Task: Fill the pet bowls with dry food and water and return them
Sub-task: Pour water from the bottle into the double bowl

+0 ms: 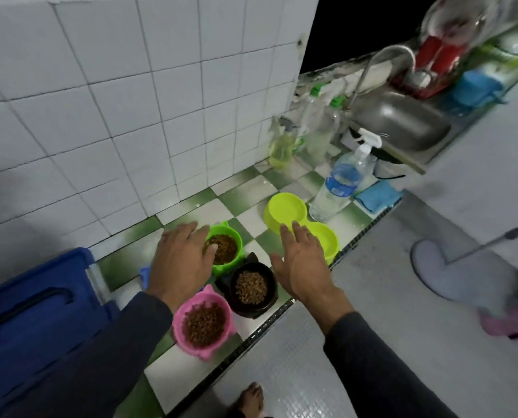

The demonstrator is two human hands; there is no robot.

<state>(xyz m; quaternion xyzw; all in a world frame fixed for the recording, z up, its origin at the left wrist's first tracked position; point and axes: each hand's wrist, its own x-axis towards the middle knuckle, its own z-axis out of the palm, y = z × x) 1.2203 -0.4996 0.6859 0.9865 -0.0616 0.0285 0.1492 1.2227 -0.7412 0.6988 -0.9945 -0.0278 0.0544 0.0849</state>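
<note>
Three cat-eared bowls holding brown dry food stand on the green-and-white checkered counter: a green bowl, a black bowl and a pink bowl. To the right lies a yellow-green double bowl, which looks dry. My left hand hovers with spread fingers over the green bowl's left rim and holds nothing. My right hand is spread flat between the black bowl and the double bowl, covering part of the double bowl's near half. A water bottle with a blue label stands just behind the double bowl.
A blue plastic box fills the counter's left end. White wall tiles back the counter. Beyond stand a spray bottle, soap bottles, a blue cloth and a steel sink with tap. The floor drops away on the right; my bare foot shows below.
</note>
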